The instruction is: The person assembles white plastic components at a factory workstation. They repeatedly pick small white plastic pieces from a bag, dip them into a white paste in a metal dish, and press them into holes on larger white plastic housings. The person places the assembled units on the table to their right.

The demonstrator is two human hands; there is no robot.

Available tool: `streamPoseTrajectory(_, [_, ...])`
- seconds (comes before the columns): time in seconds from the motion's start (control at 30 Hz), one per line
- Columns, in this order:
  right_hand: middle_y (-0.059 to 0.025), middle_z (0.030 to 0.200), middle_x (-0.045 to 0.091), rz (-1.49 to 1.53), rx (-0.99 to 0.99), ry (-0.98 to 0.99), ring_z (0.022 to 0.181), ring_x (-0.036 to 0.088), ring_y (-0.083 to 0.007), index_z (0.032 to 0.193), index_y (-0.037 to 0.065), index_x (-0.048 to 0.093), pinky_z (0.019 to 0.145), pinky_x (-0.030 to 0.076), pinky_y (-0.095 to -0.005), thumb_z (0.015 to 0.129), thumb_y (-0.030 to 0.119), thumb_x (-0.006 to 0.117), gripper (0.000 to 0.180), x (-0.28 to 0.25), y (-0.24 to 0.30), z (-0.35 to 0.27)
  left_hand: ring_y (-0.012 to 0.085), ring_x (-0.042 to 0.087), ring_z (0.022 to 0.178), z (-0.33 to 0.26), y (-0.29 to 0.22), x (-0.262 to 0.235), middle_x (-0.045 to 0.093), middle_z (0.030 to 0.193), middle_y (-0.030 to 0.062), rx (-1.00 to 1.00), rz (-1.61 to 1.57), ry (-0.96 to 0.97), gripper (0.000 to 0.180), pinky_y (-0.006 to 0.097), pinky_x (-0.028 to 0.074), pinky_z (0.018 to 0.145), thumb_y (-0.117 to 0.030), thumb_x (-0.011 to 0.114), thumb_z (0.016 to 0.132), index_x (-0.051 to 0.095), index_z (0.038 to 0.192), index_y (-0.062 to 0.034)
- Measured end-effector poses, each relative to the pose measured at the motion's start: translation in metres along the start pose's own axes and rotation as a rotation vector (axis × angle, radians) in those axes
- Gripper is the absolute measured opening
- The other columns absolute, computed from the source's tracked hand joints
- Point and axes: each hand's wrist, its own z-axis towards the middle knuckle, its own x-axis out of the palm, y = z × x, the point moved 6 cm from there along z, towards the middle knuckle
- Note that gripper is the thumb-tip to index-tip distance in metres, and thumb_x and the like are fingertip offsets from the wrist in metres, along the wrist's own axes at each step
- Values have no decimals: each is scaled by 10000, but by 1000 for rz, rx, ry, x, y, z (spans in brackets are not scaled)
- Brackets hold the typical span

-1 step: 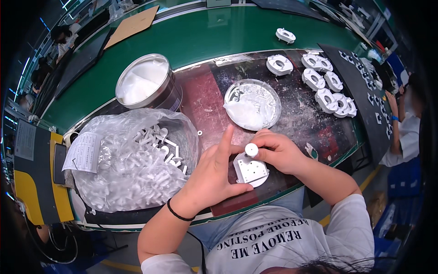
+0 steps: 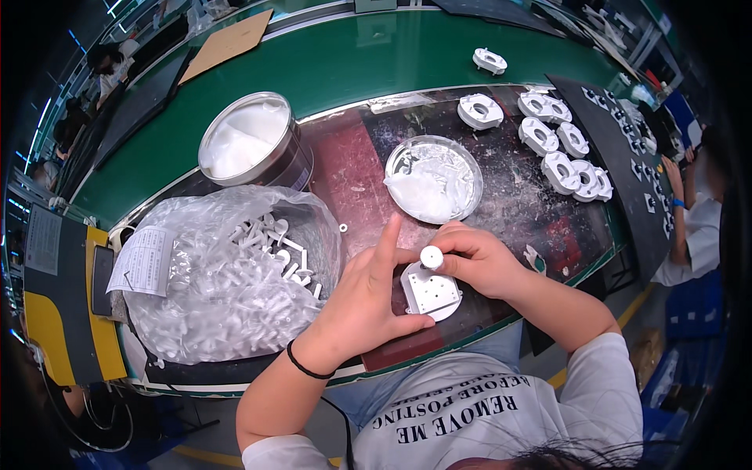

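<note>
My right hand [image 2: 478, 262] pinches a small white round plastic knob [image 2: 432, 256], fingers closed narrow. My left hand [image 2: 368, 301] steadies the white square plastic base plate [image 2: 429, 294] at the worktable's [image 2: 345, 168] near edge. Judged step: seating the knob; next calls for aligned downward pressure. A clear bag of white parts [image 2: 227, 282] lies left.

A black band circles the left wrist; the white T-shirt [image 2: 470, 415] bears dark lettering.

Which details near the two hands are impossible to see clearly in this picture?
- Head view: the underside of the white plastic part, hidden by the left hand and the table.
- The small round white cap: how the right hand fingers grip it, hidden.
- Single pieces in the clear bag: too small, blurred by plastic.
</note>
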Motion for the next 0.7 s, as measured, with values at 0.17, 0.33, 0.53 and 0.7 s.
streamPoseTrajectory(0.17, [-39,894,644,7,16,7,861,529,-154,1007,52,660,798,410,-303,838,217,658,236,0,1,0,341,519,1078,0,-1,0,580,1144,150,-16,15,16,1238,433,379,937,-179,843,563,-23,1436,-33])
streamPoseTrajectory(0.33, [-37,911,648,6,4,-3,869,537,-154,1001,53,656,806,411,-301,842,218,655,229,-1,2,-1,340,531,1067,1,-3,0,583,1129,161,-1,60,24,1230,427,379,944,-195,835,581,-38,1431,-28])
streamPoseTrajectory(0.53, [-41,950,655,-70,-11,-7,883,553,-160,992,58,657,806,422,-308,837,206,660,215,-1,6,-2,349,561,1014,2,-7,-2,588,1093,186,52,122,25,1215,416,397,920,-195,835,583,-22,1428,-26])
streamPoseTrajectory(0.7, [-37,944,650,-62,11,-29,881,556,-164,995,64,659,791,431,-301,834,202,662,212,-2,2,-3,326,504,1089,0,-9,-2,565,1171,127,6,94,30,1075,440,360,951,-201,819,581,160,1415,-44])
